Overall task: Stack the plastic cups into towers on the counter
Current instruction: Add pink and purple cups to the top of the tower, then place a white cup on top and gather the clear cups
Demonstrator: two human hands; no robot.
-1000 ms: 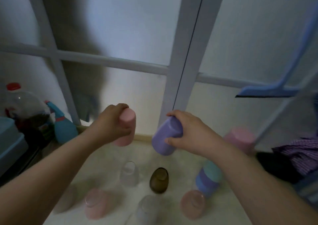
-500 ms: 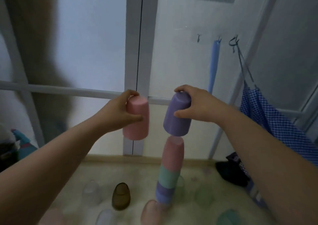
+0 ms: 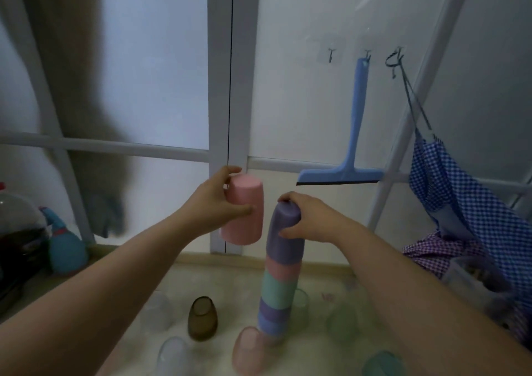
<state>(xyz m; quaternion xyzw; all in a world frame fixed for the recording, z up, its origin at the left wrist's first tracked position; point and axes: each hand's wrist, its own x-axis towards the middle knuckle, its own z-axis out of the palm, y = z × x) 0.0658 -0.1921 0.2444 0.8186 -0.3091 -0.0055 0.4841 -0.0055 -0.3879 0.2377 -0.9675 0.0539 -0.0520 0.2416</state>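
A tower of upside-down cups stands on the counter, banded pink, green, purple and blue. On its top sits a purple cup, gripped near its base by my right hand. My left hand holds a pink cup upside down in the air, just left of the tower's top. Loose cups stand upside down around the tower: a dark brown one, a clear one, a pink one, and pale green ones.
A frosted window with white frames rises behind the counter. A blue squeegee hangs on a hook at the right, beside a blue checked cloth. A dark soda bottle and a teal spray bottle stand at the left.
My right hand has lowered the purple cup onto the top of the tower. My left hand has kept the pink cup raised beside it. The view has shifted slightly.
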